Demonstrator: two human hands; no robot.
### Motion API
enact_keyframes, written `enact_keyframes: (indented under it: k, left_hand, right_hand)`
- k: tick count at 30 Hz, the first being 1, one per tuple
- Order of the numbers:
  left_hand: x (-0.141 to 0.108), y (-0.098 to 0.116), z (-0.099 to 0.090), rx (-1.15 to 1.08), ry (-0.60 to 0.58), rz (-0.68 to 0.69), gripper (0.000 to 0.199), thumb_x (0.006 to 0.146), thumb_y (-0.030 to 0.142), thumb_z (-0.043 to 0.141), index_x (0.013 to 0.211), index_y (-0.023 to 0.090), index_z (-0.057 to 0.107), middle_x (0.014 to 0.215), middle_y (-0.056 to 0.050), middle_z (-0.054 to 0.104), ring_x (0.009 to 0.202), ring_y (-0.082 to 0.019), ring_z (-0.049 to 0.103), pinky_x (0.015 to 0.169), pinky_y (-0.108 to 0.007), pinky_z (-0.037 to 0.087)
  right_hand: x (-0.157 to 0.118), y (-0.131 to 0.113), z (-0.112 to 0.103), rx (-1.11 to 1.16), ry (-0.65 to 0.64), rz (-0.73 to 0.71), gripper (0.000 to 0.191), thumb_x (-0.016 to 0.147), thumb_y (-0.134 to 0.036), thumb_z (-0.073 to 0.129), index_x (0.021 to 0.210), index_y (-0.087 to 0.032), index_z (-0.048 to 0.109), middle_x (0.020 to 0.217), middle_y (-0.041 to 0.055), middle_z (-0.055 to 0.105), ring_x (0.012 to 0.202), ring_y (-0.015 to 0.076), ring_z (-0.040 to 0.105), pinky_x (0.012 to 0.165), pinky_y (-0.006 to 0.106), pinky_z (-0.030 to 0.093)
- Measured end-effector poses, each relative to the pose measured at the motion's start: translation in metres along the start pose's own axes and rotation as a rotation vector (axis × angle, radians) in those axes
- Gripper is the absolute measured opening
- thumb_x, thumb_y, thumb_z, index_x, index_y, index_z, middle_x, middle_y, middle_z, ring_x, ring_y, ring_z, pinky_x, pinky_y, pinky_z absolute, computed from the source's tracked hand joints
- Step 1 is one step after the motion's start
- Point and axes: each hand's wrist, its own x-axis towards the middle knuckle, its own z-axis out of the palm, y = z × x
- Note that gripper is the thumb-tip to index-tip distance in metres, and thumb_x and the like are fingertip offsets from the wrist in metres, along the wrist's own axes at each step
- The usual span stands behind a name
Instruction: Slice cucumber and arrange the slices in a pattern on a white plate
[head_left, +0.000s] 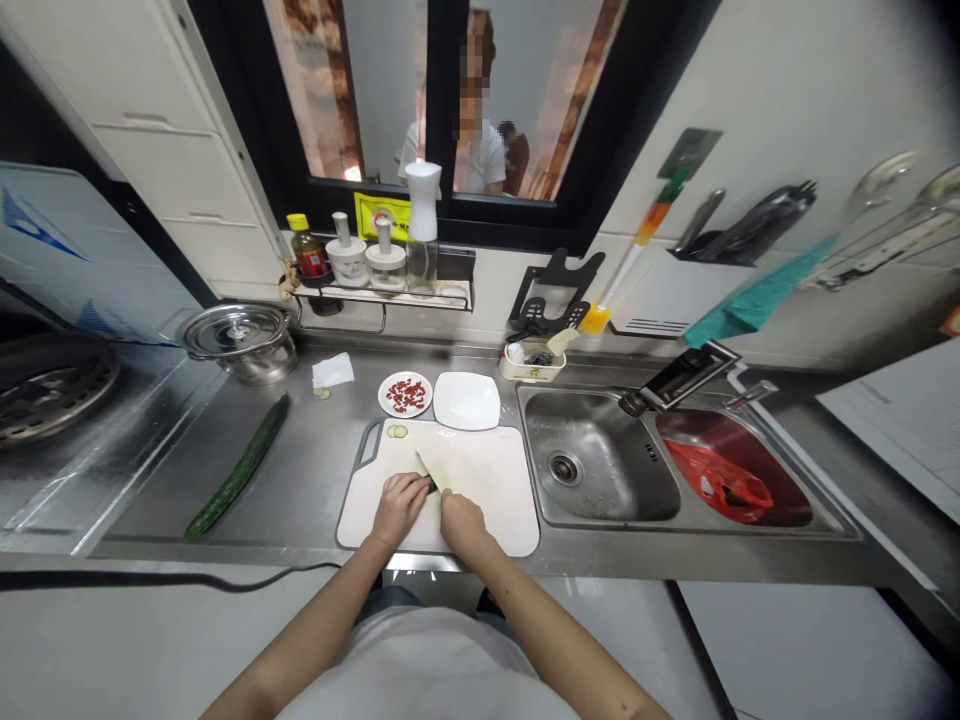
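Note:
My left hand [400, 505] is closed over a short dark-green cucumber piece [432, 486], mostly hidden under its fingers, on the white cutting board [495, 500]. Wrapped round the handle of a knife [427, 466] is my right hand [462, 521]; the blade points away to the upper left, right beside the cucumber piece. A few pale cucumber slices [397, 431] lie at the board's far left corner. Behind the board stand a small plate with chopped red pieces [405, 394] and a white square dish [466, 400].
A whole cucumber [238, 468] lies on the steel counter at left, near a lidded pot [244, 342] and a white paper [333, 369]. To the right is a double sink [600, 520] with a red plastic bag [720, 485]. A seasoning rack [386, 292] hangs behind.

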Motion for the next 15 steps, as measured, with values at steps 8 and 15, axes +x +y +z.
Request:
enact_keyframes:
  k: [8,15]
  left_hand:
    - [-0.001,0.0,0.0,0.004,0.005,0.002,0.023,0.091,0.026,0.048,0.102,0.023,0.068,0.096,-0.006,0.066,0.091,-0.018,0.058,0.082,-0.036,0.046]
    - [-0.001,-0.001,0.001,0.001,0.014,-0.001,0.023,0.091,0.027,0.048,0.102,0.023,0.068,0.097,-0.007,0.067,0.092,-0.018,0.059,0.083,-0.036,0.047]
  right_hand:
    - [-0.016,0.01,0.012,-0.016,-0.005,0.023,0.032,0.084,-0.002,0.039,0.11,-0.011,0.056,0.1,0.0163,0.067,0.098,0.022,0.065,0.077,0.028,0.048]
    - [-0.026,0.015,0.015,-0.014,-0.017,0.03,0.031,0.084,-0.003,0.041,0.111,-0.011,0.055,0.099,0.0161,0.067,0.099,0.0237,0.064,0.077,0.029,0.047]
